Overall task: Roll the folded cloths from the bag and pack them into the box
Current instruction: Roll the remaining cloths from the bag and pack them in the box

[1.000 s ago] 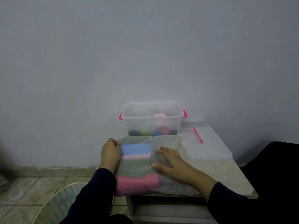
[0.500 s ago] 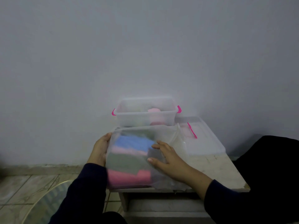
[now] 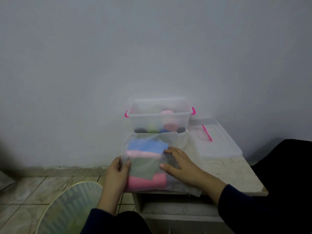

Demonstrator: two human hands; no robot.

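Head view: the bag (image 3: 152, 166) of folded cloths (image 3: 146, 147), before the box (image 3: 159, 115) on the table (image 3: 236, 174), is gripped at its edge by the left hand (image 3: 116, 173); the right hand (image 3: 182, 164) is laid flat on it. A cloth is judged to be drawn out next.

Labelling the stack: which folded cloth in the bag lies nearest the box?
The blue cloth. It lies at the far end of the bag, right before the box; the pale pink, green and bright pink cloths lie progressively closer to the person.
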